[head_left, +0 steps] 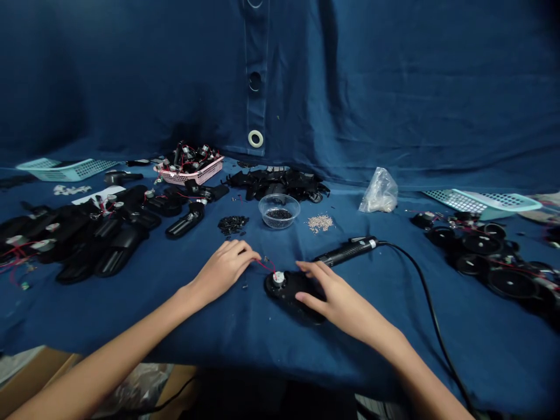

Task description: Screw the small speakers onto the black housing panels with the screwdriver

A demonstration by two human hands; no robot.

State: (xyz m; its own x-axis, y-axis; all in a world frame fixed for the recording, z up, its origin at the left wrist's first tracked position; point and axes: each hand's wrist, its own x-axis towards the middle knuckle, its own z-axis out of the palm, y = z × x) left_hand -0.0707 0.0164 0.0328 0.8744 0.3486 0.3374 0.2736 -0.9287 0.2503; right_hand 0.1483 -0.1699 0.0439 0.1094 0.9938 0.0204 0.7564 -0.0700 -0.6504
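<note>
A black plastic housing [291, 291] lies on the blue cloth in front of me, with a small silver motor [279, 279] standing at its left end. Thin red wires [268, 266] run up and left from the motor. My left hand [225, 266] is closed, thumb and forefinger pinching the wire ends. Over the right part of the housing rests my right hand [335, 291], fingers apart and thumb against the black surface. Just behind it lies a black electric screwdriver [347, 252] with its cable trailing right.
Behind the hands are a clear bowl [280, 211] of small dark parts, a black pile [233, 224], a screw pile [321, 223] and a plastic bag [380, 191]. Black housings [125, 245] spread left; round black parts [479, 242] lie right. A pink basket [192, 174] stands at back.
</note>
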